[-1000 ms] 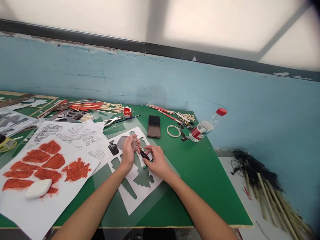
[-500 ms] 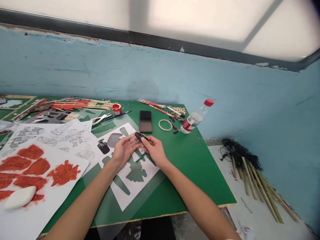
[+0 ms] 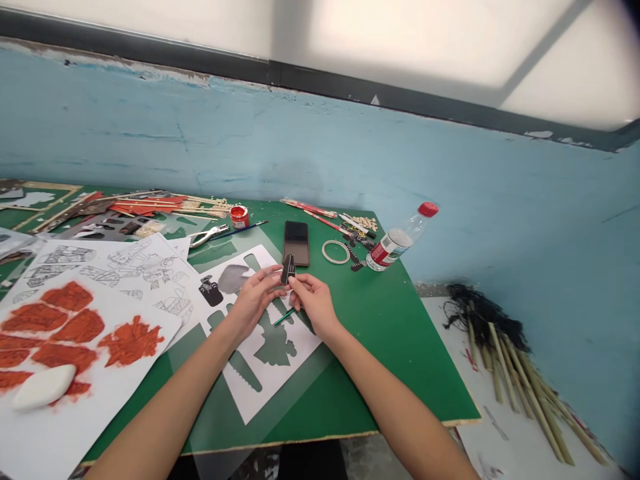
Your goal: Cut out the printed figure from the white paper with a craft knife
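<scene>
A small black paper cut-out (image 3: 289,269) with pale lines stands raised between my hands. My right hand (image 3: 316,307) pinches its lower end between thumb and fingers. My left hand (image 3: 256,301) is curled at its left side, fingertips against the piece. Beneath them lies a white sheet (image 3: 249,403) with several shapes cut out, green showing through. A thin green stick-like tool (image 3: 285,317) shows just below my right fingers; whether it is held I cannot tell. Left of my hands, a black cut-out piece (image 3: 211,291) rests on the sheet beside a grey-shaded patch (image 3: 234,279).
Behind my hands are a phone (image 3: 297,241), a tape roll (image 3: 336,252) and a tilted-looking plastic bottle (image 3: 395,244). Pliers (image 3: 209,235), a brush (image 3: 244,229) and a red paint jar (image 3: 239,216) sit further left. Red-printed paper (image 3: 131,387) bears a white eraser-like block (image 3: 45,387).
The black cut-out has turned from lying nearly flat to standing upright. My left fingers have curled in from a more open palm. The view has shifted slightly.
</scene>
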`<state>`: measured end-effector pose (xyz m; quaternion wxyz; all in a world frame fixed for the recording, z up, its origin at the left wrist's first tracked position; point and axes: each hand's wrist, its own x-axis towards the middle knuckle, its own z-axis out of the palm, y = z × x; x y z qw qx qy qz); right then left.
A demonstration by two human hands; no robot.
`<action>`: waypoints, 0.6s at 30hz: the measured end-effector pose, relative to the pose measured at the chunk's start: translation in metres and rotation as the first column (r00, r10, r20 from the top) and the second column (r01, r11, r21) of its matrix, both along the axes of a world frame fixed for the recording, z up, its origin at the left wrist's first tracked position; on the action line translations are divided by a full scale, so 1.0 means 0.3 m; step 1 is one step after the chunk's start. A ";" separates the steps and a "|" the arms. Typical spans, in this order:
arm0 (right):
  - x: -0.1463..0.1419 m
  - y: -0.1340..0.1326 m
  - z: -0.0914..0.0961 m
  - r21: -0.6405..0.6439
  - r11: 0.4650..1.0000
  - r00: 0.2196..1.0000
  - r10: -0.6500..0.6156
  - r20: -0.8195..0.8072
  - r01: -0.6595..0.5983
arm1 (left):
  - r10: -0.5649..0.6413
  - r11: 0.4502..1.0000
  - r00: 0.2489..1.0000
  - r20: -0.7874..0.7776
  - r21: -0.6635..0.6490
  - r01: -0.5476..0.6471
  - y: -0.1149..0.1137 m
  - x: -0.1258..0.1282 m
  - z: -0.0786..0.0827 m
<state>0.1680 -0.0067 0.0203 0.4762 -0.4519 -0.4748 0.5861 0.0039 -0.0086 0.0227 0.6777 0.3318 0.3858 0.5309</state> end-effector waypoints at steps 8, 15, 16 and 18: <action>0.016 0.003 0.017 0.145 0.989 0.984 -0.051 0.172 0.026 | 0.080 0.997 0.981 -0.175 0.008 -0.080 0.008 -0.002 -0.032; 0.061 0.053 0.024 0.169 0.985 0.974 -0.005 0.226 -0.034 | -0.057 0.998 0.961 -0.272 -0.001 0.059 -0.009 -0.006 -0.011; 0.065 0.057 0.021 0.163 0.986 0.973 0.007 0.231 -0.046 | -0.070 0.997 0.958 -0.279 0.000 0.073 -0.009 -0.008 -0.011; 0.069 0.061 0.016 0.147 0.987 0.972 0.031 0.235 -0.067 | -0.090 0.995 0.954 -0.285 0.003 0.095 -0.008 -0.010 -0.014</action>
